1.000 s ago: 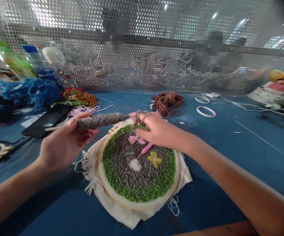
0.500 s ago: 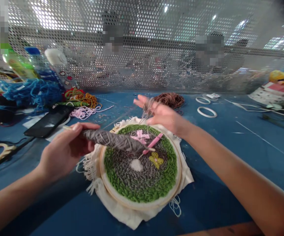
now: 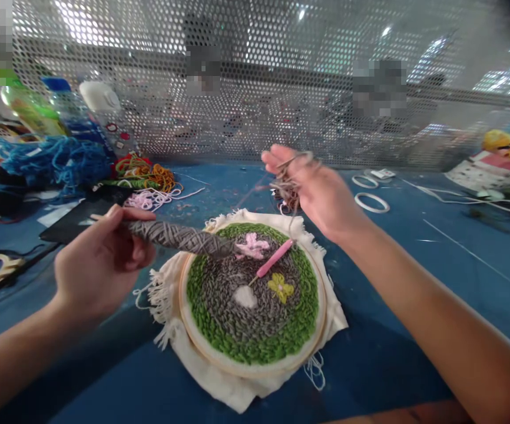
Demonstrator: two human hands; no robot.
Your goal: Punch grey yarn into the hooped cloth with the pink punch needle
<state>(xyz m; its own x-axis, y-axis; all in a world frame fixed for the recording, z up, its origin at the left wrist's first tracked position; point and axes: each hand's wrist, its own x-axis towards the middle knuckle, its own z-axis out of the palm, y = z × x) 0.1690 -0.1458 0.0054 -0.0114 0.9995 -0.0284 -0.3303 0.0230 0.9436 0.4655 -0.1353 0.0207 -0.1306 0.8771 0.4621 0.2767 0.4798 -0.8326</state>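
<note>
Across the blue tabletop (image 3: 370, 365) lies a round wooden embroidery hoop (image 3: 183, 306), which stretches a cream cloth (image 3: 228, 391) with frayed, stringy edges. Inside the hoop, thick green loops make a bumpy outer band around a dark grey, similarly nubby field. On this field are a pink flower (image 3: 255, 242), a yellow flower (image 3: 280, 287) with rounded petals, and a smooth-looking white patch (image 3: 246, 297). A punch needle (image 3: 275, 258) with a pink, slender handle lies obliquely on the stitches, its thin metal tip beside the white patch.

The left hand (image 3: 100, 259) has its thumb and fingers closed around one end of a grey yarn spindle (image 3: 184, 237), a thin stick wound crosswise into a long, tapered shape. Its far end is over the hoop, near the pink flower; whether it touches the stitches, I cannot tell. The right hand (image 3: 325, 197) is raised behind the hoop, with fingers extended and slightly blurred. Loose grey yarn loops (image 3: 297, 168) are draped around them, and one strand hangs down toward the handle's upper end. Partly hidden behind this hand is brown yarn (image 3: 285, 203).
</note>
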